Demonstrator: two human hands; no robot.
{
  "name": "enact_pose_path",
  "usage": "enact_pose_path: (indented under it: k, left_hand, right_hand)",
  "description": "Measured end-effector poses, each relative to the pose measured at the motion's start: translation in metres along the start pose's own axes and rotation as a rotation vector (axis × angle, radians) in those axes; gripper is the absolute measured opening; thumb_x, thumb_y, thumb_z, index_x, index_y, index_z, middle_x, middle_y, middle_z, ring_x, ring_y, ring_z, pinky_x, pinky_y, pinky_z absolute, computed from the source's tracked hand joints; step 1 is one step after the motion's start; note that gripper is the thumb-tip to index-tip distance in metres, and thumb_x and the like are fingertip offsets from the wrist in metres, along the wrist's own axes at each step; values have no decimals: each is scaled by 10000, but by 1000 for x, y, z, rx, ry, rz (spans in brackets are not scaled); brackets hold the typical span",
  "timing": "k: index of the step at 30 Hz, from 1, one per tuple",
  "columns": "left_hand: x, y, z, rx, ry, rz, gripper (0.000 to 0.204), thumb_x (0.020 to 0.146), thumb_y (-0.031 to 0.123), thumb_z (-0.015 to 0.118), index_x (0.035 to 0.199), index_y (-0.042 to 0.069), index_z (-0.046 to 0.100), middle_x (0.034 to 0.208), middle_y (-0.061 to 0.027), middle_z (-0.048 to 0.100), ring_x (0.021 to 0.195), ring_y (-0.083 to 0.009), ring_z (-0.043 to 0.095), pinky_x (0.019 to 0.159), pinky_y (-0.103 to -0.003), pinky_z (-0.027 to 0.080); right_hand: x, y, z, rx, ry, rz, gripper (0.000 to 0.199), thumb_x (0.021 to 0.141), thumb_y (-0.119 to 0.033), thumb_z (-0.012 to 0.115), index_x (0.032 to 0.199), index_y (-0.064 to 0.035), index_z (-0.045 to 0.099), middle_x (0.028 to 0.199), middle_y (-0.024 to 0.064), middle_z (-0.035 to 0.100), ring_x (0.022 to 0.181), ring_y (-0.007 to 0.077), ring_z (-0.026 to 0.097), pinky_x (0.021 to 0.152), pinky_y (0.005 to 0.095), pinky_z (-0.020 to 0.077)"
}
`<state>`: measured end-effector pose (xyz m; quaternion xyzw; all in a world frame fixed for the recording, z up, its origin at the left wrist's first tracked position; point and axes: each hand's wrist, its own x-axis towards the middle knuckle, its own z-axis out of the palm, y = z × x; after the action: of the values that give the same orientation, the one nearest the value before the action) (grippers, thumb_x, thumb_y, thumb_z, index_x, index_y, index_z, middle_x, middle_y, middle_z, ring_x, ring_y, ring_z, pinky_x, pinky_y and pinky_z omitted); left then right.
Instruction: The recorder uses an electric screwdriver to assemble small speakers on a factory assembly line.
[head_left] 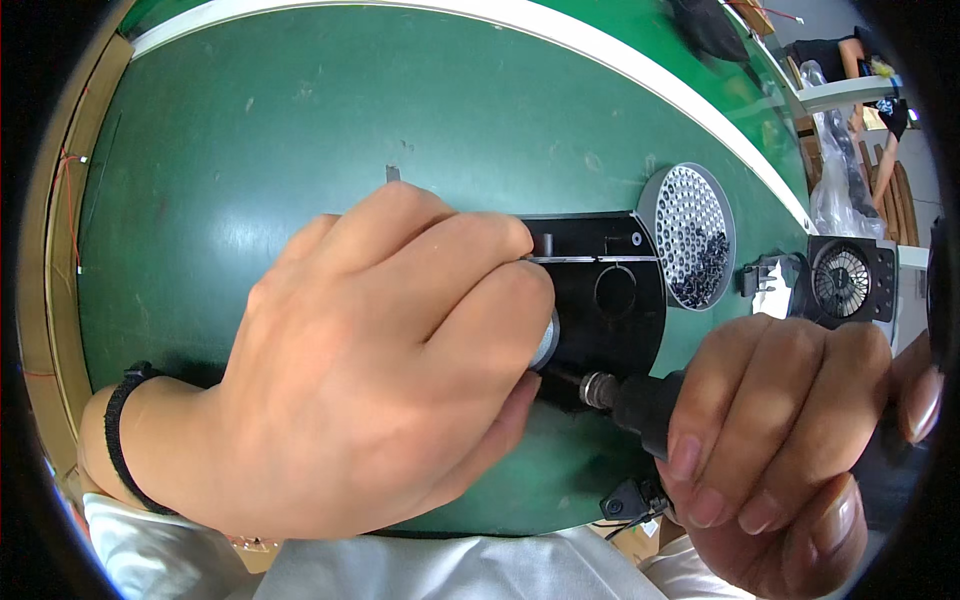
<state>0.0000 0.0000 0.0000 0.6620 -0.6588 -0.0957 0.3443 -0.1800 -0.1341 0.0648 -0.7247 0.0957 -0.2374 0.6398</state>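
Note:
My left hand [390, 350] is closed over a black plastic housing [620, 310], its fingers pinched at the left part. Between those fingers and the panel shows the edge of a round silver-grey part [546, 340]; most of it is hidden. My right hand [780, 430] wraps around a black power screwdriver [645, 412]. The screwdriver's metal collar [598, 390] points left, and its bit reaches the lower edge of the housing beside my left fingertips. Whether the bit sits on a screw cannot be made out. Behind the housing stands a round grey dish [686, 190] holding many small black screws [705, 272].
The green work surface [250, 130] has a white raised edge [560, 25] at the back. To the right are a black fan unit [850, 280] and a clear bag. A small black device [630, 500] with a cable lies near the front edge. Another person's arm [885, 165] shows far right.

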Motion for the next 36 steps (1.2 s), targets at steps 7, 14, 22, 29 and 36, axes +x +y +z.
enact_pose_path:
  k: [7, 14, 22, 29, 36]
  left_hand:
    - [-1, -2, 4, 11, 27, 11, 489, 579, 73, 807, 1040, 2, 659, 1143, -178, 660, 881, -364, 627, 748, -422, 541]
    - [-1, -1, 6, 43, 33, 7, 487, 571, 75, 807, 1030, 11, 659, 1144, -171, 662, 886, -360, 631, 751, -424, 545]
    - [-2, 1, 12, 81, 74, 43, 500, 543, 104, 813, 1015, 27, 667, 1157, -149, 660, 907, -346, 644, 718, -413, 529]
    - [-6, 10, 12, 191, -8, 6, 495, 507, 171, 822, 967, 49, 684, 1149, -106, 654, 967, -306, 644, 673, -393, 501]
    - [-4, 15, 6, 218, -44, 40, 479, 553, 184, 812, 989, 29, 688, 1164, -104, 650, 977, -304, 636, 677, -389, 515]
  right_hand:
    - [4, 2, 3, -27, 17, 10, 359, 983, -162, 648, 1219, -142, 378, 697, -2, 524, 591, 134, 569, 666, 306, 517]
    - [5, 3, 4, -50, 31, -1, 332, 984, -126, 624, 1193, -142, 366, 701, 4, 518, 603, 146, 559, 654, 326, 503]
    - [3, 5, 9, -66, 13, -55, 341, 980, -136, 626, 1175, -156, 348, 701, 14, 524, 607, 152, 568, 640, 326, 507]
    - [49, 27, -29, 104, -606, -96, 390, 1007, -247, 608, 1318, -171, 385, 890, 61, 592, 748, 217, 599, 766, 451, 501]
    - [9, 25, 15, 10, -75, -239, 398, 937, -81, 677, 1125, -145, 332, 694, 42, 575, 465, 177, 552, 561, 385, 519]
